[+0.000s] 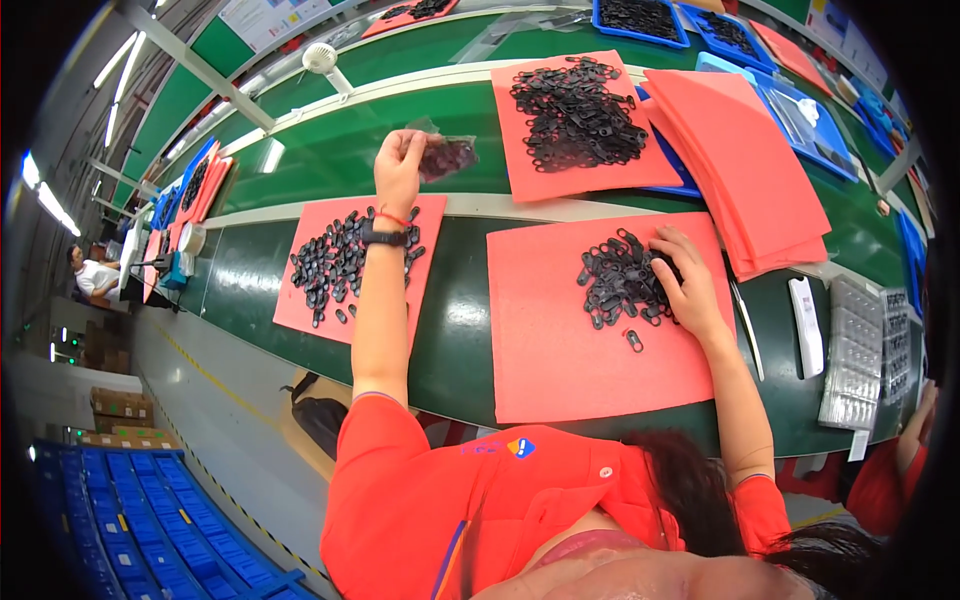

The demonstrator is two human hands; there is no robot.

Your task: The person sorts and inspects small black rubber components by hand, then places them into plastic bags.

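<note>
The left hand (398, 160) is raised above the far side of the bench, its thumb and fingers pinching a small clear plastic bag (452, 158) with dark contents, which hangs out to the right of the fingertips. The right hand (690, 275) lies palm down with fingers bent at the right edge of a pile of black parts (618, 275); whether the fingers grip any piece, I cannot tell. The pile spreads leftward from those fingers on the near pink sheet (540, 350), and a single part (633, 341) sits just below it, nearer the body. Under the left forearm, more black parts (335, 260) are scattered over the left pink sheet (430, 212). Beyond, between the two hands, a denser heap (580, 110) covers much of the far pink sheet (540, 184). A stack of pink sheets (745, 150) lies beyond the right hand, and clear trays (853, 350) lie farther right on the green bench (450, 350).
</note>
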